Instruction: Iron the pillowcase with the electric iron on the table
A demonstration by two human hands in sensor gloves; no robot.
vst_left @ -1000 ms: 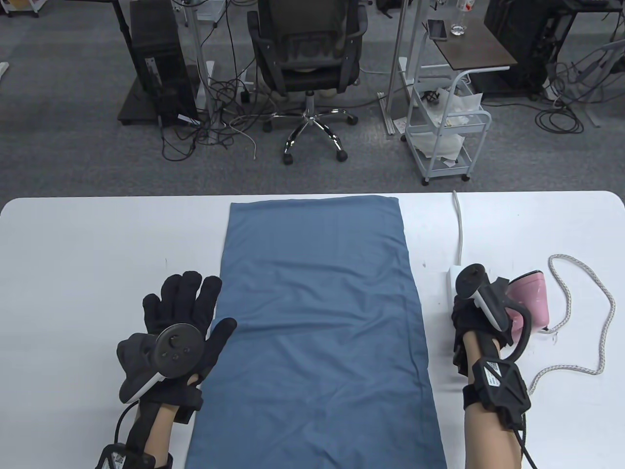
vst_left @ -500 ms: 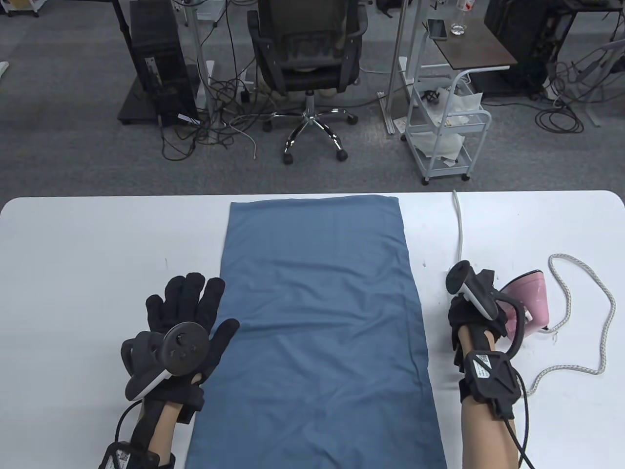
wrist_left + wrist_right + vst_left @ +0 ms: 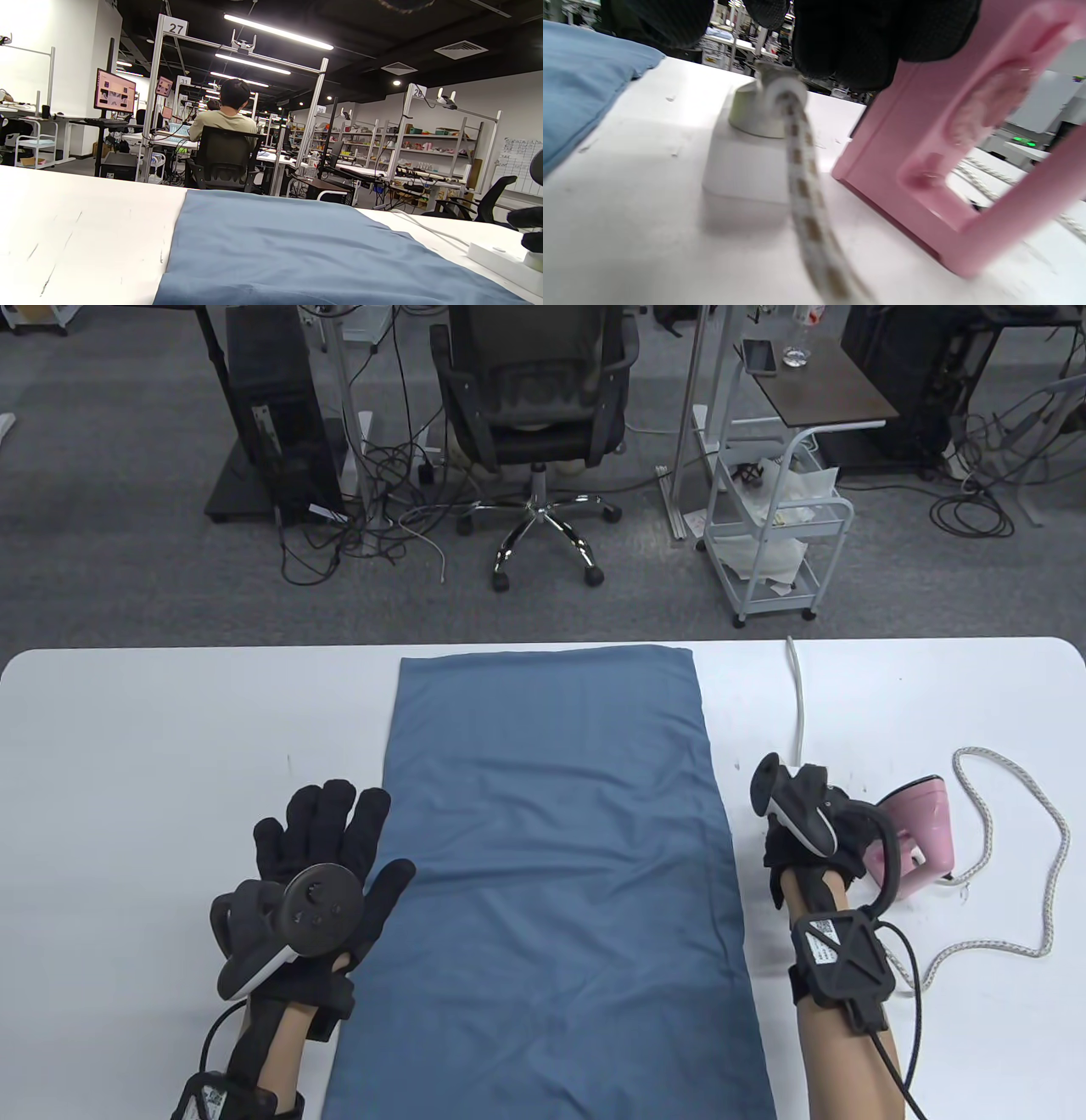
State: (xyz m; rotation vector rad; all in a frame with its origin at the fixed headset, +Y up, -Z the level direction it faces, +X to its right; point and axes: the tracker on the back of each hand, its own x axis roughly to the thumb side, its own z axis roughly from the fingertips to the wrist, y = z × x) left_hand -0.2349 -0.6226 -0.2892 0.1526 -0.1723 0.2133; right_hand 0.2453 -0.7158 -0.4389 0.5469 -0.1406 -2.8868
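Observation:
The blue pillowcase (image 3: 551, 857) lies flat along the middle of the white table (image 3: 170, 729); it also shows in the left wrist view (image 3: 297, 254). My left hand (image 3: 331, 848) lies flat with fingers spread at the pillowcase's left edge, thumb on the cloth. The pink iron (image 3: 920, 827) stands on the table to the right. My right hand (image 3: 806, 814) is just left of it. In the right wrist view its curled fingers (image 3: 840, 42) hang over the iron's top (image 3: 925, 148) and a plug (image 3: 759, 106). Whether they grip either is hidden.
The plug sits in a white power strip (image 3: 742, 169) between pillowcase and iron. The strip's white cable (image 3: 797, 695) runs to the table's far edge. The iron's braided cord (image 3: 1052, 848) loops at the right. An office chair (image 3: 534, 407) and a cart (image 3: 776, 543) stand beyond.
My right hand has shifted left and turned, now covering the power strip beside the iron. The iron, pillowcase and left hand have hardly moved.

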